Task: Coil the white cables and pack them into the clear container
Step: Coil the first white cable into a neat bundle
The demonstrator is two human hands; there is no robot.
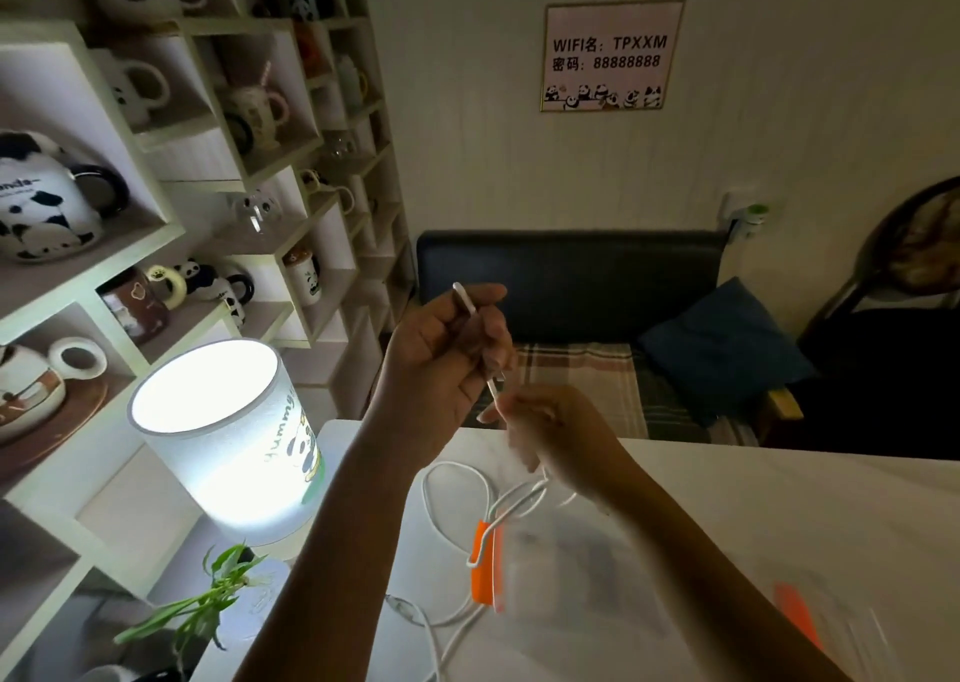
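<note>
Above the table's [779, 499] far edge, the left hand [441, 364] grips a white cable [452, 494] end; the blurred right hand [561, 437] pinches it below. The clear container [571, 572] sits beneath.

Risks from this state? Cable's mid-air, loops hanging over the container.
1. The white cable loops over the clear container and its orange latch; pulling with the left hand or right hand may snag there and drag the container.
2. Slack trails off the table at the bottom of the frame and may catch.
3. The lit lamp and plant sit close to the left arm; a wide coiling motion might knock them.
</note>
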